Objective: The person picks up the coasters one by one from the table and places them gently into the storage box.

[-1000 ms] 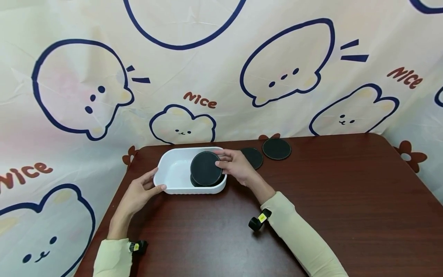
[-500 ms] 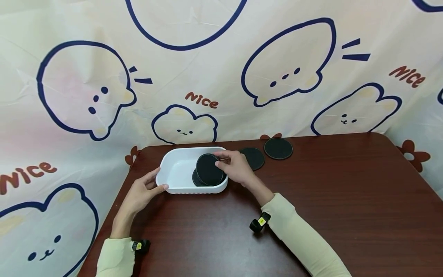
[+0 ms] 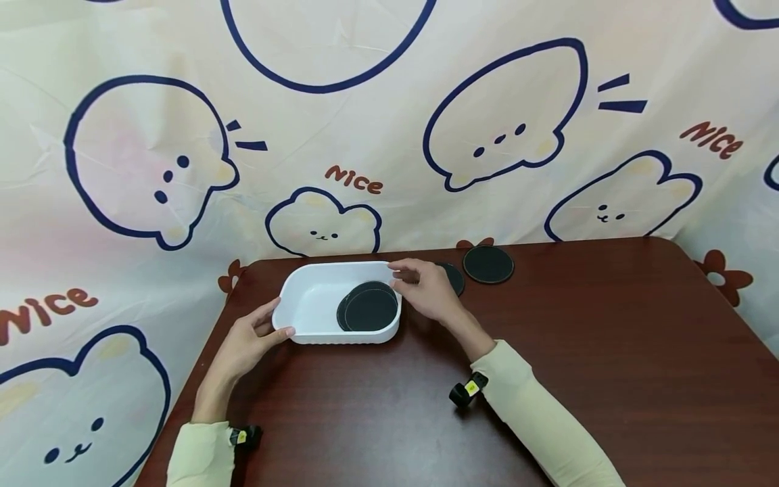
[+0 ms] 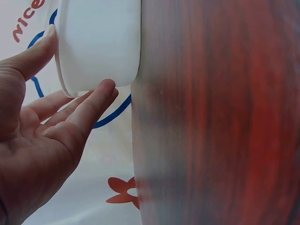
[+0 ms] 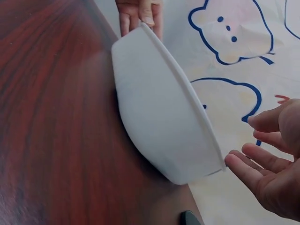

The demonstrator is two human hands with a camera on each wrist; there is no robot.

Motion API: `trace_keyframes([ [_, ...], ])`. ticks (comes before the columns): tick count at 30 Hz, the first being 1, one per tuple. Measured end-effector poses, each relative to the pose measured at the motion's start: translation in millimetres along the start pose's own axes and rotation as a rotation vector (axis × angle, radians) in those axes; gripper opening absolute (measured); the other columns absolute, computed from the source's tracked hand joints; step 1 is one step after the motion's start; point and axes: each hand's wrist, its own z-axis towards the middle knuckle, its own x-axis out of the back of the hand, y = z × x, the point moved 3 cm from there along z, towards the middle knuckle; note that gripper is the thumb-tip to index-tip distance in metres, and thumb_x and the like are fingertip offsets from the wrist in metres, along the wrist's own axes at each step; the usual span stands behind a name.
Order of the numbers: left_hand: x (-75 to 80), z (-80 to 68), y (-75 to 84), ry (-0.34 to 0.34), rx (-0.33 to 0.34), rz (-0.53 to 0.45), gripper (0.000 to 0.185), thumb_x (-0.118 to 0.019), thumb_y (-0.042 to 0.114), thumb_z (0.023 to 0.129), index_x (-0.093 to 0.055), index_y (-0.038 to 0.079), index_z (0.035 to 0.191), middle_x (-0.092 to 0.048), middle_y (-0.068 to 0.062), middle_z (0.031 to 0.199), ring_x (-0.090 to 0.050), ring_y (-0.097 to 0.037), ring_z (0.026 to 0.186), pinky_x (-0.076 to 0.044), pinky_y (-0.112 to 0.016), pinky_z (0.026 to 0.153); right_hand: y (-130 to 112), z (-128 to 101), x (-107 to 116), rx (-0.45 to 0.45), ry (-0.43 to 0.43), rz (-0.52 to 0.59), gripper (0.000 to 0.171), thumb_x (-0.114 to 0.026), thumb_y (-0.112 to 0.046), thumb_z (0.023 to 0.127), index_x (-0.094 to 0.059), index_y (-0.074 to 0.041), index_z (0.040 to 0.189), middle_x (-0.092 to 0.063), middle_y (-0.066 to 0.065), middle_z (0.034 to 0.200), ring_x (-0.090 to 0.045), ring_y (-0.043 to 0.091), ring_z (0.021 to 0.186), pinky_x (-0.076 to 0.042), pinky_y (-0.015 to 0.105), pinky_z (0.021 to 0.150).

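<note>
Left hand (image 3: 249, 341) is steadying the near-left end of the white oval plastic tub (image 3: 307, 297), thumb and fingers touching its wall. Two black round coasters (image 3: 368, 308) are lying stacked inside the tub's right half. Right hand (image 3: 426, 287) is hovering just beside the tub's right rim, fingers relaxed, holding nothing.

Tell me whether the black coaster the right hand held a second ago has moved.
Yes. The coaster has gone down into the white tray, lying flat on another coaster. The right hand has let go and is by the tray's right rim.
</note>
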Motion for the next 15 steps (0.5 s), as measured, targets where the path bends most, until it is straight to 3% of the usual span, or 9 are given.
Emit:
trace_keyframes([
  [9,0.0,-1.1,-0.5,-0.003,0.015,-0.001,0.089,-0.08,0.034,0.099,-0.031,0.009,0.17,-0.044,-0.03,0.165,-0.059,-0.046,0.141,-0.052,-0.05,0.107,4.7,1.1,16.0,-0.029,0.036,0.001,0.037,-0.075,-0.018,0.102,-0.072,-0.012,0.139,-0.076,0.012,0.135,-0.074,0.027,0.125,-0.061,0.048,0.104],
  [15,0.4,-0.9,0.3,0.002,0.011,0.008,0.088,-0.079,0.032,0.1,-0.031,0.009,0.17,-0.044,-0.03,0.165,-0.059,-0.046,0.141,-0.052,-0.05,0.107,12.6,-1.5,26.7,-0.051,-0.001,-0.019,0.04,-0.074,-0.019,0.103,-0.07,-0.013,0.142,-0.072,0.01,0.143,-0.072,0.028,0.13,-0.06,0.049,0.107],
])
